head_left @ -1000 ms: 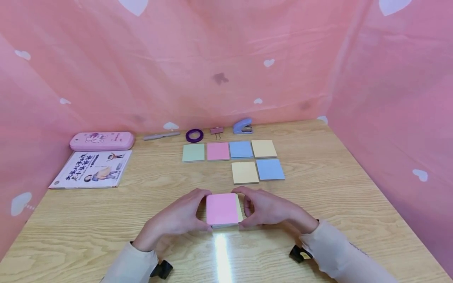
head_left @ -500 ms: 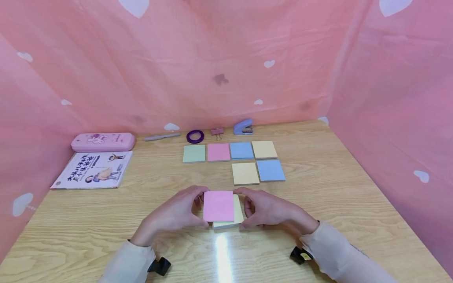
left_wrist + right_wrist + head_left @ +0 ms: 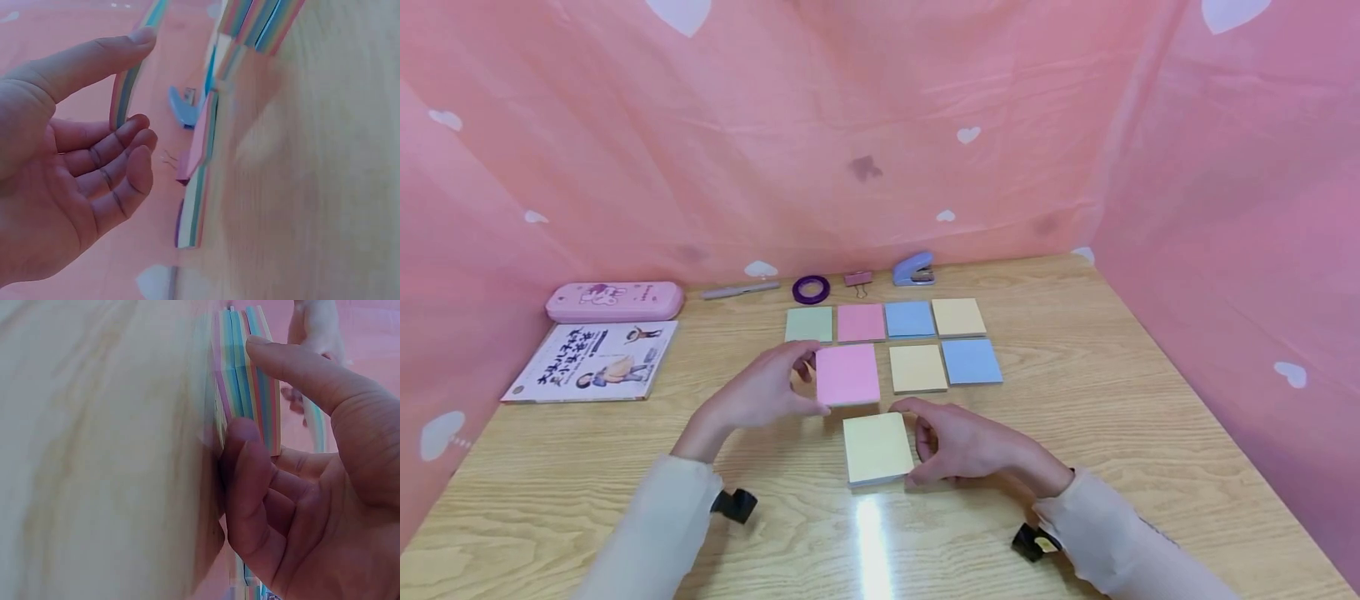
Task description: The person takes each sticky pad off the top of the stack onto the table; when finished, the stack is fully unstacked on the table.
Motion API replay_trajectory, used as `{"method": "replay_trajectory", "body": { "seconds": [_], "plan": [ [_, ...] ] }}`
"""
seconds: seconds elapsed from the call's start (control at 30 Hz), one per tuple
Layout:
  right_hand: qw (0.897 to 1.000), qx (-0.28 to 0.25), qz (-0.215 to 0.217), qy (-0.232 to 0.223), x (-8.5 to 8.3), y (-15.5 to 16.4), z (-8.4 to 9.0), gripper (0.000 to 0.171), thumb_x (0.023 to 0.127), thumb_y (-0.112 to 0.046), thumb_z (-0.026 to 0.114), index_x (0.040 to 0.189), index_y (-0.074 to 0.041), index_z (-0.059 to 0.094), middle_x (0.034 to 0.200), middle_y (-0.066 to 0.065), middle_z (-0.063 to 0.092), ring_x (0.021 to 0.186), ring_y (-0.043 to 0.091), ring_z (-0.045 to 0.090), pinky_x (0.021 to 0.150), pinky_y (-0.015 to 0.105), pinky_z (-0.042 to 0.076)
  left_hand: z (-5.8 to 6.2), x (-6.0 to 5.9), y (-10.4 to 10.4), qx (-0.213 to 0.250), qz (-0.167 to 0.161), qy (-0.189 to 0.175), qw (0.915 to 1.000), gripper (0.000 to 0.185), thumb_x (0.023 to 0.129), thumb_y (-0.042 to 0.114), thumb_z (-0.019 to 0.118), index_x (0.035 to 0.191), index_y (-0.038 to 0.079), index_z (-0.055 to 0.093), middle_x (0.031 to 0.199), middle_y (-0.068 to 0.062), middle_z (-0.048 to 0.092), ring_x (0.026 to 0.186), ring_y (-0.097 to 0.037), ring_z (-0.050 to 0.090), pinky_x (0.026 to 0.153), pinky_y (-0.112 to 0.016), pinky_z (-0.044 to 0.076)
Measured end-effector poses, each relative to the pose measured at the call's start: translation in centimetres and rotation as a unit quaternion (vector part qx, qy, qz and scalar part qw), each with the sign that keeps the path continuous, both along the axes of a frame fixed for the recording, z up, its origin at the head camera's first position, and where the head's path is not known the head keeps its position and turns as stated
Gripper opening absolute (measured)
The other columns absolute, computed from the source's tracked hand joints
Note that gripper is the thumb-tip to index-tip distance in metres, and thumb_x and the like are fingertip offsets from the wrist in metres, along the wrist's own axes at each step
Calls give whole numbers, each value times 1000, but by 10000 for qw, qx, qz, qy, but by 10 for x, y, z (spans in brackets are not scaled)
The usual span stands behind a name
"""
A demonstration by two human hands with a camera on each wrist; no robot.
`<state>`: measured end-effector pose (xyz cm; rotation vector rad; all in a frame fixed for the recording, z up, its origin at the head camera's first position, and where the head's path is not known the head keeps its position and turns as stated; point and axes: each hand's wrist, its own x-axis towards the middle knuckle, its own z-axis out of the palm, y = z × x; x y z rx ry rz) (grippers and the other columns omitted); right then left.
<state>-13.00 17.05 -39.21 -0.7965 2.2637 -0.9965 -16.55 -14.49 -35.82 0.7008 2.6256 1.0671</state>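
Note:
In the head view my left hand [image 3: 769,387] pinches a pink-topped sticky note pad [image 3: 847,376] by its left side, thumb at the near edge. The left wrist view shows that pad [image 3: 129,94] edge-on, with coloured layers, above the table. My right hand [image 3: 966,442] holds the right side of a yellow-topped stack of sticky note pads [image 3: 877,448] on the table, thumb near and index finger far. Several layers of that stack [image 3: 247,381] show in the right wrist view, with the thumb against it.
Behind lie more pads: green [image 3: 809,323], pink [image 3: 861,322], blue [image 3: 910,319] and yellow [image 3: 958,317], with yellow [image 3: 917,367] and blue [image 3: 972,361] in front. A stapler [image 3: 913,269], binder clip [image 3: 858,280], purple tape roll [image 3: 811,289], pen [image 3: 741,290], pencil case [image 3: 615,302] and book [image 3: 592,360] stand further back.
My left hand has slid the pink pad off the stack and carried it away from me and left, baring the yellow top. My right hand has stayed at the stack.

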Motion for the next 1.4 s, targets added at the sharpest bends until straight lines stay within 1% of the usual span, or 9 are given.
{"method": "replay_trajectory", "body": {
  "seconds": [0.1,0.17,0.33,0.53,0.67,0.8,0.93,1.13,1.4],
  "plan": [
    [10000,-19,-1,-8,0,2,0,82,85,-25,90,152,-12,45,77,-6,62,66,8,57,69,24,48,-1,-18,6,-107,-141,-53,9998,67,82,22,92,138,5,60,117,-5,67,105,-22,63,93,-39,51],
    [10000,-12,-1,4,0,2,0,82,84,-25,90,152,-13,46,77,-6,62,66,8,57,68,24,48,-5,-28,10,-203,-209,-152,9995,66,81,22,93,136,6,60,116,-5,67,103,-21,62,92,-38,51],
    [10000,19,6,39,0,0,-1,82,84,-26,90,152,-14,46,77,-7,62,68,7,57,69,24,47,-18,-41,17,-347,-324,-398,9981,61,78,20,94,128,4,63,107,-6,67,96,-21,59,86,-34,49],
    [10000,19,-43,-57,1,-1,-1,83,83,-25,90,153,-16,46,76,-7,62,67,7,57,67,23,47,-27,-46,21,-665,-449,-513,9955,48,80,20,92,117,7,64,98,-4,62,88,-18,52,79,-32,44],
    [9999,34,-70,-65,1,-1,0,84,83,-26,91,153,-18,46,75,-8,63,66,5,57,66,23,47,-29,-48,23,-823,-404,-461,9947,45,81,21,92,112,8,62,97,-5,58,88,-18,49,78,-33,41],
    [10000,10,-56,-52,1,-1,-1,84,83,-26,91,153,-15,45,75,-7,63,66,6,57,66,23,47,-28,-49,24,-949,-339,-462,9938,44,81,22,92,108,8,60,94,-5,53,87,-19,47,77,-33,38],
    [10000,-7,-53,-64,0,-1,-1,85,83,-25,91,153,-13,45,75,-7,62,65,6,56,66,23,47,-28,-51,26,-1016,-298,-531,9930,46,82,22,92,111,7,60,93,-4,51,87,-19,46,76,-33,37],
    [9999,13,-86,-81,1,-1,0,85,83,-25,91,153,-13,45,75,-7,62,65,6,57,66,23,47,-27,-51,29,-1152,-260,-572,9914,52,83,22,91,121,6,60,97,-5,54,89,-20,47,79,-34,39],
    [10000,12,-63,-42,1,-1,-2,89,82,-25,91,155,-10,43,76,-7,62,66,6,56,69,23,47,-28,-51,31,-1175,-244,-642,9907,54,83,21,92,125,7,61,96,-4,54,88,-19,47,77,-33,39]
  ]
}}
